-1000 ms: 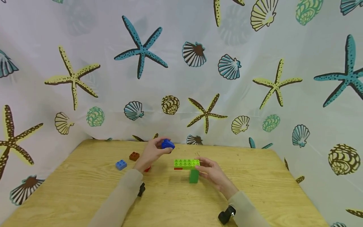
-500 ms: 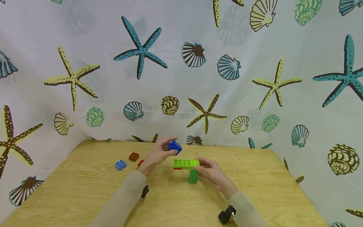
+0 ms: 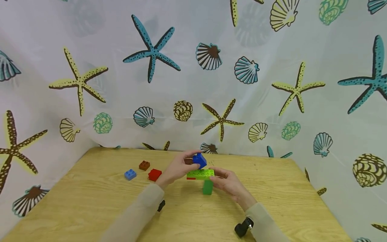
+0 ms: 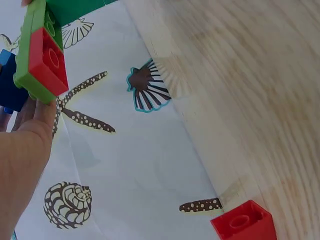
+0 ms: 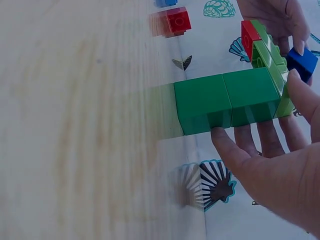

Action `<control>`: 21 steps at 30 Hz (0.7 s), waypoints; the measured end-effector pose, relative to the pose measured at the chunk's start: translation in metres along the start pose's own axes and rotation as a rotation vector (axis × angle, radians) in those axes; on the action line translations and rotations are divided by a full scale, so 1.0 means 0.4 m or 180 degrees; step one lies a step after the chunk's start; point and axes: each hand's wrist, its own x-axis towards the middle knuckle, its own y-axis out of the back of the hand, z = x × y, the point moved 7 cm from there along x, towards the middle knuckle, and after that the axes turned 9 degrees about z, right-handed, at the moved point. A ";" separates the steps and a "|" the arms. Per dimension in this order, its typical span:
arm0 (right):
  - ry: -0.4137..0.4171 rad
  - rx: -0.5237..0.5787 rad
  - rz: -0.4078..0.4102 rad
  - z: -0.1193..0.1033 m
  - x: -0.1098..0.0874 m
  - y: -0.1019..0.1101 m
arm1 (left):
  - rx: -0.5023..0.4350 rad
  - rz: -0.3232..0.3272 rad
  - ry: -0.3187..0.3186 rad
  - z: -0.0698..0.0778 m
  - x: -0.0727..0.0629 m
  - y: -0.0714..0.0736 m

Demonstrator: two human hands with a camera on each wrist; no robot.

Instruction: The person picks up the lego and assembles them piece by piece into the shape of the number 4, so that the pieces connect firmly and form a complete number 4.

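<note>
My left hand (image 3: 178,167) pinches a dark blue toy brick (image 3: 201,161) just above a lime green layer of bricks (image 3: 198,174); its slanted side faces right. This layer lies across the top of a dark green column (image 3: 207,187), built of two stacked bricks (image 5: 202,102) and standing upright on the table. Under the layer's left end sits a red brick (image 4: 47,62). My right hand (image 3: 231,186) holds the column and the layer's right end, thumb in front and fingers behind. Whether the blue brick touches the lime studs I cannot tell.
Left of the build, a loose red brick (image 3: 155,174), a brown brick (image 3: 144,165) and a light blue brick (image 3: 130,174) lie on the wooden table (image 3: 90,201). A patterned curtain (image 3: 169,90) hangs behind the table and along both sides.
My left hand has carried the dark blue brick rightward and slightly down, over the lime layer. The loose red brick has come into fuller view. My right hand stays on the build.
</note>
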 end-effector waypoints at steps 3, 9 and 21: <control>-0.0007 -0.0019 -0.0002 -0.002 0.000 0.000 | 0.0094 -0.0020 -0.0048 0.012 -0.001 -0.014; -0.0016 -0.0016 0.0039 0.000 0.000 0.002 | 0.0182 -0.0069 -0.0151 0.018 -0.002 -0.038; 0.0071 -0.0024 -0.0037 -0.001 0.000 -0.006 | 0.0470 -0.0263 -0.0346 0.031 -0.007 -0.066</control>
